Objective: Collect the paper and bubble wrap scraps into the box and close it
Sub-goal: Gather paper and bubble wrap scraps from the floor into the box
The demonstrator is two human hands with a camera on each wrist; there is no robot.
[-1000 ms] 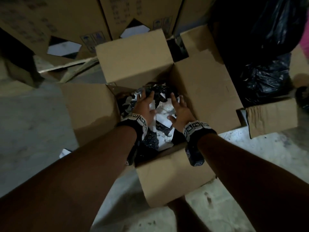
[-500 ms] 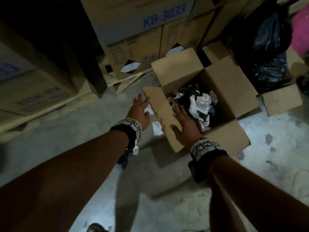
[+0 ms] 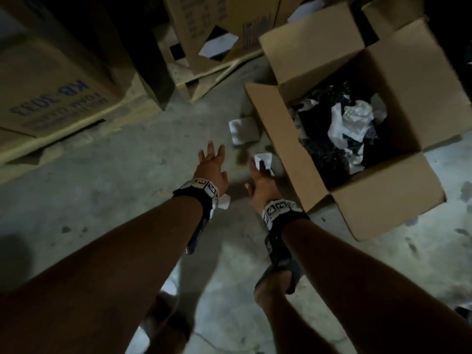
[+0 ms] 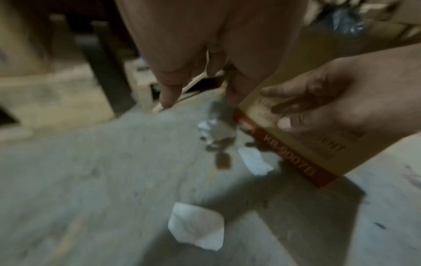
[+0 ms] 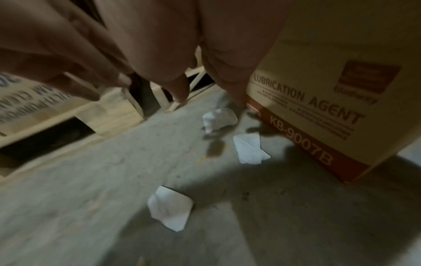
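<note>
The open cardboard box (image 3: 278,139) stands on the floor at right, its flaps spread, with white paper and dark bubble wrap scraps (image 3: 350,123) inside. Three white paper scraps lie on the concrete left of it: a crumpled one (image 3: 242,131), a flat one (image 3: 264,159) just beyond my right fingertips, and one (image 3: 224,201) beside my left wrist. My left hand (image 3: 212,167) hovers over the floor, fingers spread and empty. My right hand (image 3: 259,176) hangs close to the box's left wall, fingers straight, holding nothing. The wrist views show the same scraps (image 5: 249,149) (image 4: 196,228) below the fingers.
Large stacked cartons (image 3: 51,80) on wooden pallets (image 3: 214,75) line the back and left. Black rubbish bags sit behind the box at far right. My sandalled foot (image 3: 278,279) stands on the floor below my right arm. The box wall reads LUBRICATION AGENT (image 5: 305,100).
Both hands have come out of the box, where they pressed on the scraps, and moved left and down over the floor scraps. The head view swung left.
</note>
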